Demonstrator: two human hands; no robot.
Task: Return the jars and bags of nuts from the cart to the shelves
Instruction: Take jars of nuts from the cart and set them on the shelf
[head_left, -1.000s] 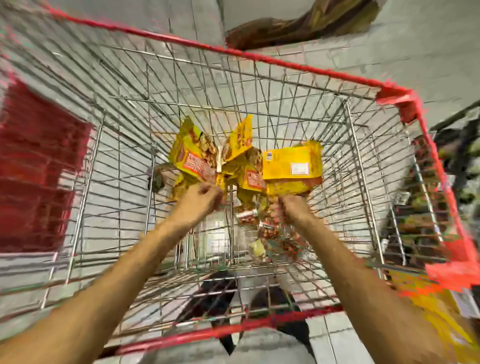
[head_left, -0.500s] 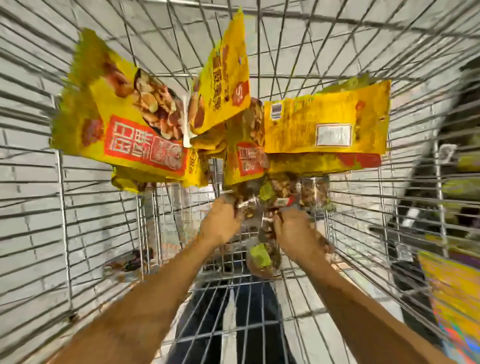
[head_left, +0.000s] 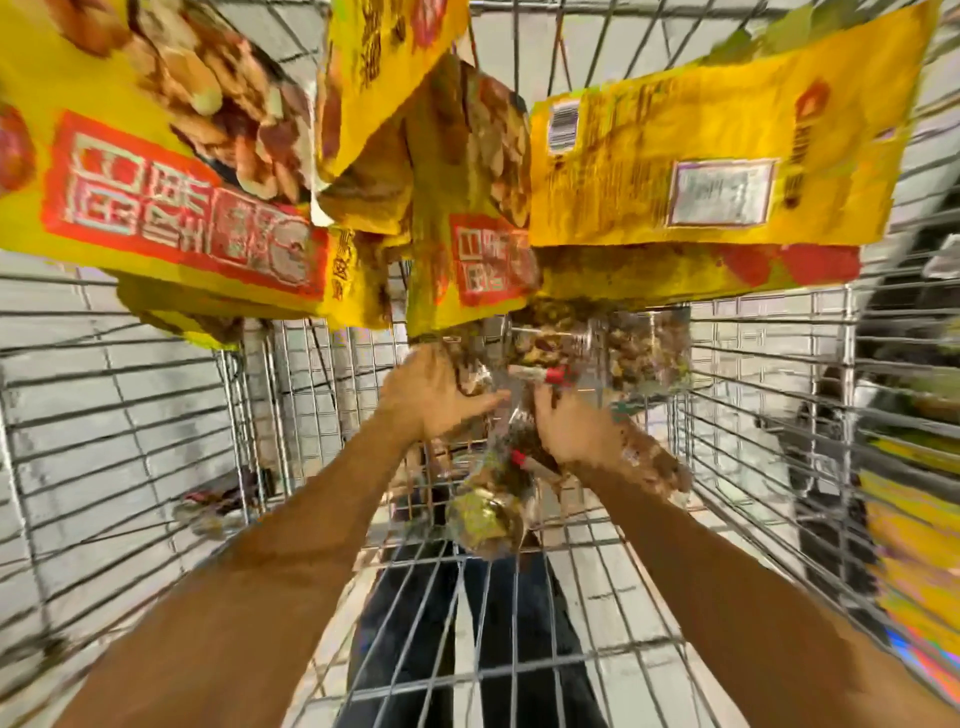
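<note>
Both arms reach into the wire cart (head_left: 753, 395). The hands sit close together near its middle, almost touching.

Left hand (head_left: 431, 395): fingers tucked into the lower ends of the yellow bags (head_left: 156, 171) and gripping them, thumb lying out toward the other hand. Motion blur hides the fingertips.

Right hand (head_left: 576, 431): curled round the necks of the clear packs (head_left: 649, 353) of mixed nuts. One pack stands above the knuckles and another hangs below the wrist. Red strips show at the seals.

The yellow bags fan upward and outward from the grip:
- The big left bag runs off the left and top of the view, its lower edge hanging over the left wire wall.
- A narrow bag tilts up at centre.
- A bag with a red label hangs straight down onto the left hand.
- The right bag shows its back, with barcode and white label, its right edge close to the right wall.

The bags overlap one another and I cannot tell how many there are.

Room to move: the wire floor (head_left: 519, 597) between the forearms is open, with dark trousers (head_left: 405, 649) visible through the grid. A small dark object (head_left: 223, 499) lies in the left corner, too blurred to name. Beyond the right wall stand shelves (head_left: 909, 519) with yellow goods, smeared by blur. Pale floor tiles show beyond the left wall.
</note>
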